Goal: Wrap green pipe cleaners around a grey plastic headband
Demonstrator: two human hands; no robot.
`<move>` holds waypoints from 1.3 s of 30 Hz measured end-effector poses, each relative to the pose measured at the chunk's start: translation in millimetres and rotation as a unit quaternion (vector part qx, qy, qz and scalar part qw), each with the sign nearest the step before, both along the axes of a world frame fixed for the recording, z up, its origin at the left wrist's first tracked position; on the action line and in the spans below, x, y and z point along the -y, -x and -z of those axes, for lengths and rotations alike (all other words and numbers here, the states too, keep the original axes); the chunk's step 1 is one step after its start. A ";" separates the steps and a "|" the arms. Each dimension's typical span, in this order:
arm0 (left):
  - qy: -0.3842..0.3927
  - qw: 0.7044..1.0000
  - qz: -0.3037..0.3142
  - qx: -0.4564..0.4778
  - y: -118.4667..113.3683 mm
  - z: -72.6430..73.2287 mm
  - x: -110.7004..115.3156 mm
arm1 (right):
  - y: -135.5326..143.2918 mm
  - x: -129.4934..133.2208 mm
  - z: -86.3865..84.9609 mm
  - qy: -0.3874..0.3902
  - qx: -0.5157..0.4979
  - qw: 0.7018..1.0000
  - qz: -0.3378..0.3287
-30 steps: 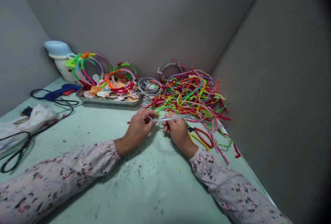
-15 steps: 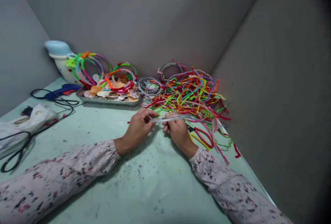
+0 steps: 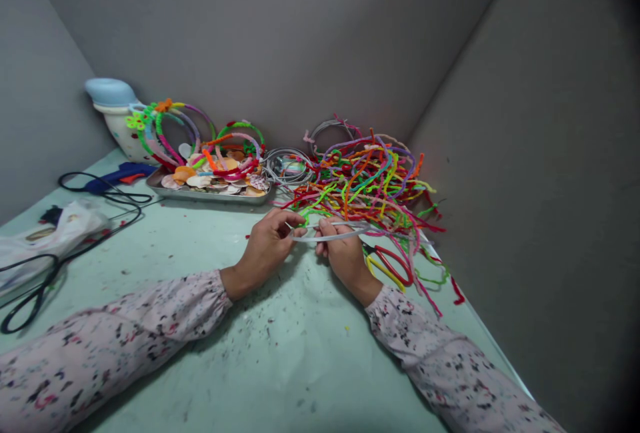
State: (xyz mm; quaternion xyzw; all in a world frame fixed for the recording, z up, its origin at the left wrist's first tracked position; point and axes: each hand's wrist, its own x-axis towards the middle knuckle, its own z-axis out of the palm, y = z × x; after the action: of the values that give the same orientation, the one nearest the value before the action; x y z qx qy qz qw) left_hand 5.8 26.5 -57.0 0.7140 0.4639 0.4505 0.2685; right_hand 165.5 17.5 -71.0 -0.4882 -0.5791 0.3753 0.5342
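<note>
A thin pale-grey hoop is held level between my two hands, above the front of a pipe-cleaner pile. My left hand pinches its left end between thumb and fingers. My right hand has its fingers closed at the hoop's middle and right side. A bright green pipe cleaner runs close to my left fingertips; whether they grip it too I cannot tell. Just right of my right hand lie scissors or pliers with red and yellow handles, partly hidden behind it.
Beyond my hands spreads a tangled heap of coloured pipe cleaners. Grey wire rings sit beside a metal tray of shells and wrapped hoops. A blue-lidded container, blue tool, black cord and plastic bag are leftward.
The hoop has tilted slightly, its near edge dropping so that more of its opening shows. Both hands stay in nearly the same place.
</note>
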 end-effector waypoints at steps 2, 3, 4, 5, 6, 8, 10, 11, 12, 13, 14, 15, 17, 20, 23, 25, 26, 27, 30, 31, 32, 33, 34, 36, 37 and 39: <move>-0.002 1.000 -0.002 -0.001 0.5 0.7 0.0 | -0.1 0.2 -0.3 -0.003 0.000 1.000 -0.001; -0.004 1.000 -0.002 -0.001 0.6 0.8 -0.1 | -0.2 0.5 -0.7 -0.004 0.000 1.000 -0.001; -0.006 1.000 -0.003 -0.001 0.7 0.8 -0.2 | -0.3 0.8 -1.2 -0.006 0.002 1.000 -0.002; -0.008 1.000 -0.004 -0.002 0.6 0.5 -0.4 | -0.4 1.1 -1.6 -0.007 0.005 1.000 -0.002; -0.009 1.000 -0.004 -0.003 0.5 -0.1 -0.5 | -0.5 1.5 -2.0 -0.008 0.007 1.000 -0.003; -0.008 1.000 -0.007 -0.005 -0.1 -1.9 -0.5 | -0.6 2.0 -2.4 -0.006 0.008 1.000 -0.006; -0.004 1.000 -0.009 -0.007 -0.5 -3.7 -0.1 | -0.7 2.2 -2.4 -0.002 0.004 1.000 -0.007; -0.005 1.000 -0.009 -0.008 -0.6 -4.2 0.0 | -0.8 2.2 -2.2 0.000 0.002 1.000 -0.006; -0.007 1.000 -0.007 -0.009 -0.6 -4.4 0.2 | -0.9 2.2 -2.1 -0.001 0.002 1.000 -0.005; -0.009 1.000 -0.005 -0.010 -0.4 -4.3 0.2 | -1.0 2.1 -2.0 -0.004 0.004 1.000 -0.004; -0.011 1.000 -0.001 -0.009 -0.1 -3.8 0.0 | -1.1 2.1 -2.1 -0.007 0.006 1.000 -0.003; -0.013 1.000 0.004 -0.009 0.3 -3.0 -0.2 | -1.1 2.1 -2.2 -0.010 0.008 1.000 -0.003; -0.015 1.000 0.012 -0.007 1.0 -1.4 -0.8 | -1.3 2.1 -2.4 -0.017 0.013 1.000 -0.003; -0.010 1.000 0.017 -0.007 1.3 0.0 -1.5 | -1.4 2.1 -2.2 -0.022 0.020 1.000 -0.003; -0.004 1.000 0.019 -0.008 0.9 -1.1 -1.2 | -2.0 1.5 -0.5 -0.021 0.033 0.999 0.002; -0.005 1.000 0.022 -0.010 0.5 -2.3 -0.9 | -2.5 0.8 1.2 -0.025 0.042 0.999 0.005; -0.006 1.000 0.023 -0.011 0.4 -2.8 -0.7 | -2.7 0.5 2.0 -0.027 0.044 0.999 0.005; -0.005 1.000 0.025 -0.010 0.4 -3.0 -0.7 | -2.7 0.2 2.7 -0.029 0.043 0.999 0.006; -0.002 1.000 0.029 -0.008 0.4 -2.3 -0.6 | -1.7 -0.5 3.6 -0.026 0.040 0.999 0.011; -0.001 1.000 0.030 -0.007 0.3 -1.6 -0.6 | -1.2 -0.6 3.5 -0.021 0.037 0.999 0.014; 0.001 1.000 0.029 -0.006 0.2 -0.9 -0.7 | -0.6 -0.7 3.2 -0.016 0.032 0.999 0.017; 0.003 1.000 0.028 -0.003 0.0 -0.2 -0.8 | 0.0 -0.8 2.8 -0.011 0.027 0.999 0.020; 0.006 1.000 0.025 0.000 -0.2 0.5 -0.9 | 0.4 -0.8 2.2 -0.008 0.023 0.999 0.021; 0.012 1.000 0.019 0.006 -0.7 1.5 -1.4 | 0.7 -0.6 0.8 -0.005 0.025 0.999 0.020; 0.014 1.000 0.016 0.009 -0.9 1.7 -1.7 | 0.6 -0.3 -0.1 -0.006 0.030 0.999 0.018; 0.017 1.000 0.013 0.010 -1.1 1.8 -2.0 | 0.2 0.3 -1.8 -0.009 0.041 0.999 0.016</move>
State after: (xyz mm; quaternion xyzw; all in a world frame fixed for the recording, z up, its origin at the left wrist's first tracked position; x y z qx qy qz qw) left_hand 6.9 28.6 -58.8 0.7109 0.4595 0.4461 0.2906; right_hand 165.3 17.2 -69.2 -0.5074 -0.5959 0.3415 0.5204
